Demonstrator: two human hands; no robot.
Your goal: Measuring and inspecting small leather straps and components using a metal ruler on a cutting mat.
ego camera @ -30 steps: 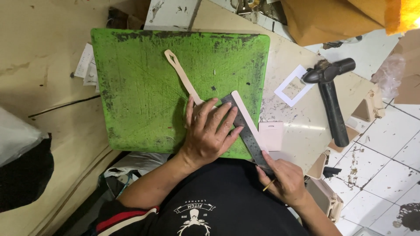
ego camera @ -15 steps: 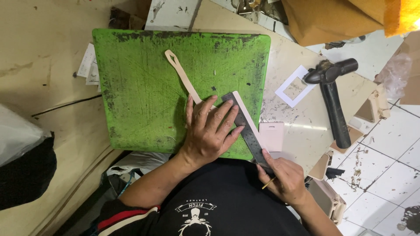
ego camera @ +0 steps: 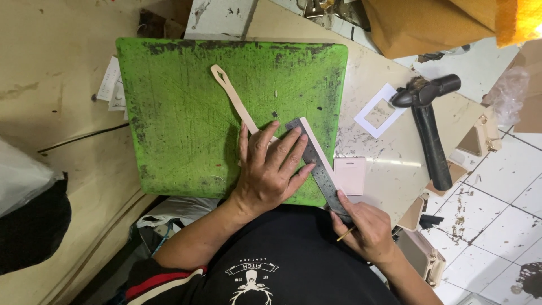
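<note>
a dark metal ruler (ego camera: 317, 167) is pressed flat by the left hand (ego camera: 270, 172), whose fingers are spread wide and laid across it rather than curled around anything. the ruler runs on a slant across the near right corner of a scuffed green cutting mat (ego camera: 186, 113) and out past the mat's near edge. a pale strip of leather (ego camera: 314, 146) lies under the ruler, with one long edge showing along its right side. a second pale leather strip with a looped, pointed end (ego camera: 230, 95) lies on the mat and passes beneath the left hand's fingers.

the right hand (ego camera: 364, 229) is closed around a thin, light-coloured tool (ego camera: 345, 234) (only a short tip shows between the fingers, so its kind cannot be told) and is set against the ruler's near end, just off the mat.

to the right, on the pale worktable (ego camera: 395, 164), a small pink card-shaped leather piece (ego camera: 350, 175) rests just beside the ruler. further right lie a white square paper frame (ego camera: 379, 110) and a black hammer (ego camera: 427, 127), well apart from both hands.
</note>
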